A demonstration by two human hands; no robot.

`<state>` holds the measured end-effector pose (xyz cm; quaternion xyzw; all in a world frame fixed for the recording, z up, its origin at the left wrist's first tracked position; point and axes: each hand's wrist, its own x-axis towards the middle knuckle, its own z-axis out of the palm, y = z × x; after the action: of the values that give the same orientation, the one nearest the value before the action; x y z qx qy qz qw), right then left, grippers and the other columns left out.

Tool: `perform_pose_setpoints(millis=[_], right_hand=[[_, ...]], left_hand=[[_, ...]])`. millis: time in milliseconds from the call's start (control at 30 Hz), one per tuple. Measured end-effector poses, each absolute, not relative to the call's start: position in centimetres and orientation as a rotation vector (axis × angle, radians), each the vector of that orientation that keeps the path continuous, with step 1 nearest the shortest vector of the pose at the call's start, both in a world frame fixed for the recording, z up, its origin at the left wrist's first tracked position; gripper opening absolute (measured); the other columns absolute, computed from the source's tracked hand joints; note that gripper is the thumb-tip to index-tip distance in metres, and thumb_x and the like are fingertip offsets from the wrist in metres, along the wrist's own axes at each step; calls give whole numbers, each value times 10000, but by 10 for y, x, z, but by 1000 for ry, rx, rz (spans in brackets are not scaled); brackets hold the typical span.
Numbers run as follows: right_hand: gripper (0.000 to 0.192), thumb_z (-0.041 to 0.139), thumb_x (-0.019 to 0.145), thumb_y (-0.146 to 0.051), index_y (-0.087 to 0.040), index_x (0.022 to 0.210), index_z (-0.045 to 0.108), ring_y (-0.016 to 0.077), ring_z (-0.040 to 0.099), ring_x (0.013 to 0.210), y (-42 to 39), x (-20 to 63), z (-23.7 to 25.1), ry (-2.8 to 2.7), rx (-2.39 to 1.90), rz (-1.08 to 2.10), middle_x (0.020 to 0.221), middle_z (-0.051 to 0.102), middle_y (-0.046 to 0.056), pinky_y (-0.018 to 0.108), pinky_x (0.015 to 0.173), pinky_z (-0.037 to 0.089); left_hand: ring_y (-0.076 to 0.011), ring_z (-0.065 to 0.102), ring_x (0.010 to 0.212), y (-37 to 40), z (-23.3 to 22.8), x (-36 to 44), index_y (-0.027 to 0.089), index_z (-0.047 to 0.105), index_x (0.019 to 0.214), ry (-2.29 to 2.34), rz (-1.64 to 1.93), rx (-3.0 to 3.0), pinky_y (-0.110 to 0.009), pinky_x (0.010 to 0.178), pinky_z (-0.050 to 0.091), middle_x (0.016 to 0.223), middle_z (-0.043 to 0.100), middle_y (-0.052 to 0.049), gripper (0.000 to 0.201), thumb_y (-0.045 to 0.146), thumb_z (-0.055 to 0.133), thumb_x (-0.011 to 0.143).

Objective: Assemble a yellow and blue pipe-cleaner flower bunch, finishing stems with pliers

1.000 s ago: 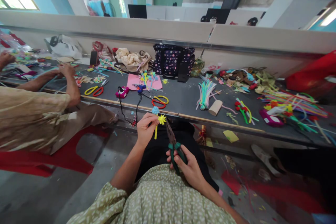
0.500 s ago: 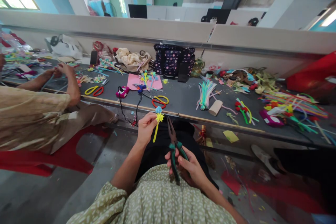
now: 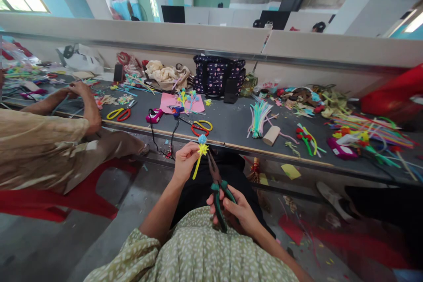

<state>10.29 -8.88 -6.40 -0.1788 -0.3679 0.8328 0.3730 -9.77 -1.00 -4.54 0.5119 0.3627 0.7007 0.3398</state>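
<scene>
Pinching a yellow flower stick (image 3: 199,155) upright before the surface (image 3: 231,125), the left hand (image 3: 185,161) holds it just left of the pliers (image 3: 216,185); the right hand (image 3: 236,211) grips their green handles, tips slanting up toward the stem.

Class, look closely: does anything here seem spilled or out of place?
Yes. Coloured scraps lie scattered on the floor under the table, and a black cable dangles over its front edge.
</scene>
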Motion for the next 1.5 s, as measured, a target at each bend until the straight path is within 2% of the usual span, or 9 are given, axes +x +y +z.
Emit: perform_pose_setpoints(millis=[300,633,967,1100,1200,1267,1400,1433,1500], right_hand=[[264,699,833,-376,-174,894,539,144,649,704,-90,102,-63,-998,-488,2094,1027,667,114,286,585,573],[231,640,876,-383,-175,885,539,107,611,600,-91,101,-65,-1150,-632,1938,1019,663,104,244,531,514],[270,652,855,-428,-176,914,578,116,604,574,-93,98,-59,-1250,-795,1778,888,684,71,237,522,504],[254,670,847,-409,-182,897,569,161,660,733,-92,99,-57,-1229,-793,1782,963,681,90,270,621,546],[255,684,839,-400,-185,895,559,209,668,896,-91,102,-59,-1176,-724,1900,1039,673,114,366,790,552],[274,709,817,-404,-188,901,563,221,668,918,-92,105,-57,-1133,-663,1966,1049,671,118,413,862,522],[354,778,710,-478,-236,846,558,219,672,770,-95,115,-37,-986,-582,1978,938,664,65,428,806,524],[367,778,684,-519,-253,795,550,205,650,678,-96,121,-29,-967,-586,1935,851,647,39,431,764,533],[434,741,614,-657,-292,724,534,171,520,458,-99,137,-16,-998,-655,1849,624,545,-7,432,617,535]], left_hand=[[-163,563,766,-13,-40,-100,175,733,742,1023,1789,1394,-267,679,434,794,617,-50,64,222,694,762],[-151,560,744,-13,-43,-102,175,732,762,1080,1808,1441,-251,653,436,799,611,-43,52,166,681,756],[-144,566,725,-14,-41,-102,175,735,766,1137,1814,1466,-250,653,448,808,628,-43,47,173,689,761],[-146,558,734,-14,-41,-101,172,735,763,1124,1803,1401,-247,644,441,809,622,-44,44,199,701,754],[-150,553,751,-13,-39,-100,169,726,739,1071,1802,1299,-247,647,438,797,608,-42,74,243,722,742],[-146,549,748,-12,-39,-99,168,716,720,1023,1830,1232,-248,660,440,777,598,-35,95,260,735,733],[-130,552,735,-10,-40,-98,169,720,748,940,1816,1117,-241,673,448,773,608,-29,99,260,753,726],[-127,554,731,-9,-41,-97,168,720,752,925,1799,1088,-239,669,452,776,611,-30,102,258,758,723],[-124,558,714,-8,-42,-96,166,715,749,903,1781,1024,-241,652,462,768,612,-30,119,260,773,708]])
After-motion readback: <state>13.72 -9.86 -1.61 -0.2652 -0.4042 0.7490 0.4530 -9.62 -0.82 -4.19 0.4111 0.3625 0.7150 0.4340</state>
